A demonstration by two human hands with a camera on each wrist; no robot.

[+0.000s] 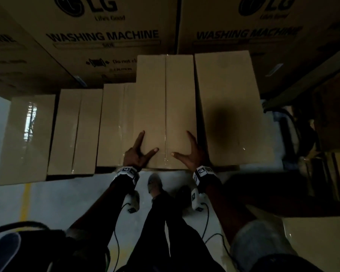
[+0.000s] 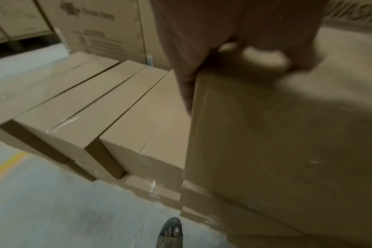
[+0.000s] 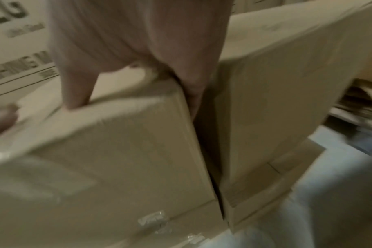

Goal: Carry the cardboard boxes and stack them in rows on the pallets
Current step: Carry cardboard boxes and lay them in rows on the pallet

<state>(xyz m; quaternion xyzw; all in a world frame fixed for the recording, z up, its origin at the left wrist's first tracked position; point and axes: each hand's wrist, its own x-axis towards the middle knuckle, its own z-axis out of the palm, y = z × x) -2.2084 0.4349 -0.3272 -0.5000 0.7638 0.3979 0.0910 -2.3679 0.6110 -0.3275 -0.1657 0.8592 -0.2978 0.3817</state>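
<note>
Both-handed, spread fingers [image 1: 140,137] gripping cardboard box [image 1: 165,107]

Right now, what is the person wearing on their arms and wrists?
Each wrist has a white band with black square markings: left wrist band, right wrist band. A thin black cable hangs below the right one. The left arm is bare; the right arm has a rolled grey sleeve.
</note>
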